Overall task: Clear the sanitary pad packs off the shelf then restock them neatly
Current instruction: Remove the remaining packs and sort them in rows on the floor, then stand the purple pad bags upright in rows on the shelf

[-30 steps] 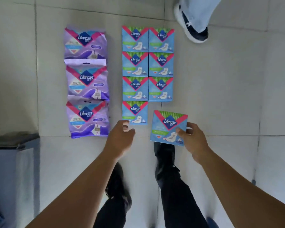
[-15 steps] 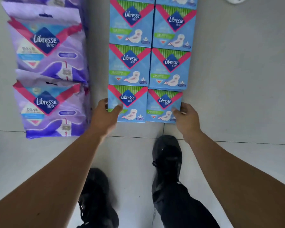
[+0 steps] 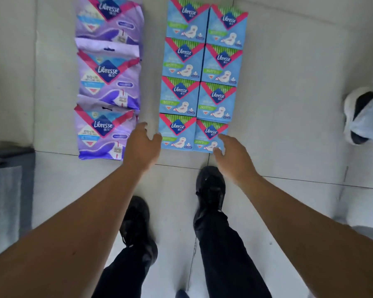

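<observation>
Blue packs (image 3: 199, 76) lie on the floor tiles (image 3: 289, 82) in two columns, purple packs (image 3: 108, 80) in a column to their left. Left hand (image 3: 141, 147), fingers loosely spread, hovers between the columns' near ends. Right hand (image 3: 232, 157), relaxed, overlaps the nearest right blue pack (image 3: 209, 136); contact unclear.

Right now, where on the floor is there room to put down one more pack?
There is bare tile right of the blue packs, up to another person's shoe. A narrow bare strip runs between the blue packs and the purple packs; the left hand hovers at its near end. Near the packs' front edge it is crowded: the right hand and black shoes.
</observation>
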A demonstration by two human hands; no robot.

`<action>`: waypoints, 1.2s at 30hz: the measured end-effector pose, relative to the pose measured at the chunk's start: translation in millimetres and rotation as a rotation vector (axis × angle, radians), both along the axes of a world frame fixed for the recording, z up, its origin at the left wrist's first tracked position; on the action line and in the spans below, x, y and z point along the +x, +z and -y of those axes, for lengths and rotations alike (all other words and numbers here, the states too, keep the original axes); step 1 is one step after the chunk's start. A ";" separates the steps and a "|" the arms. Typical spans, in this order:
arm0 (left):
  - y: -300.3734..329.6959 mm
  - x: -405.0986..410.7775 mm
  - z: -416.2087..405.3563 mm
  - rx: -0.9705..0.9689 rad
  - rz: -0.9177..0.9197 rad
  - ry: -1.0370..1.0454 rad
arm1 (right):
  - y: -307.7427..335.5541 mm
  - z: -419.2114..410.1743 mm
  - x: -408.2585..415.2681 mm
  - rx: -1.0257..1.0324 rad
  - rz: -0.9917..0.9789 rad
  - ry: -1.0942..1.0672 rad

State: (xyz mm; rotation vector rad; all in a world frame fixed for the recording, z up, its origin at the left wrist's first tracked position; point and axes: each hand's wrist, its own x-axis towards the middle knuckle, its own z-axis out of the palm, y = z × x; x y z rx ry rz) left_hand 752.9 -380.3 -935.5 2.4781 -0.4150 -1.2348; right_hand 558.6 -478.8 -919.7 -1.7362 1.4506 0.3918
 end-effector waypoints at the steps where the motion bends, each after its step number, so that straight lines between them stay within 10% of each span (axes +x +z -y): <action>1: 23.6 2.8 -4.5 -0.034 0.028 -0.011 | 24.3 -3.6 6.7 -0.034 0.012 0.092; 18: 392.5 74.4 -173.8 -0.056 0.676 0.082 | 363.0 -120.5 200.2 -0.579 0.514 1.022; 36: 502.5 3.4 -521.1 0.196 0.954 0.986 | 472.6 -461.0 265.2 -0.459 1.164 1.590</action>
